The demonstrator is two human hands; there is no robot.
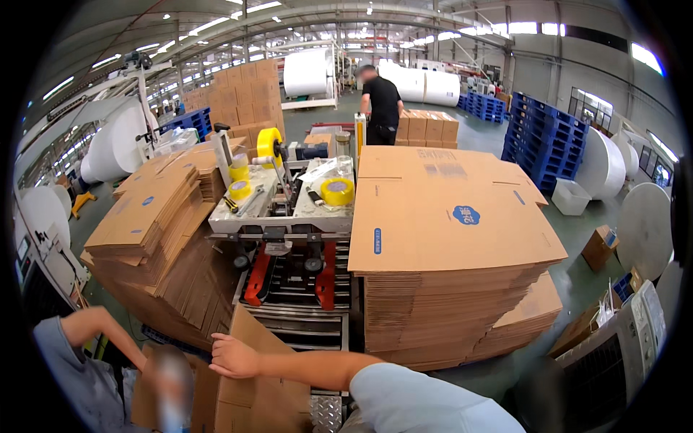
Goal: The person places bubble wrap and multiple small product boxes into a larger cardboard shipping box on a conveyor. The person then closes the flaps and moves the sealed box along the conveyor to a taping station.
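Note:
A partly unfolded brown cardboard box (pixel 249 393) stands at the lower edge, beside the near end of the roller conveyor. My right hand (pixel 234 356) reaches across from the right, its fingers curled over the box's upper edge. At the lower left, my left arm bends down toward the same box. A blurred patch covers my left hand (pixel 167 379), so its fingers do not show. Beyond the box is a carton sealing machine (pixel 245 216) with red guide rails (pixel 326 278) above the rollers. Yellow tape rolls (pixel 337 191) lie on its top.
Tall stacks of flat cartons flank the machine, one at right (pixel 447 216) and one leaning at left (pixel 144 224). A person in black (pixel 380 101) stands behind it, near packed boxes (pixel 429 126). Blue pallets (pixel 545 141) and large white rolls (pixel 603 166) stand farther right.

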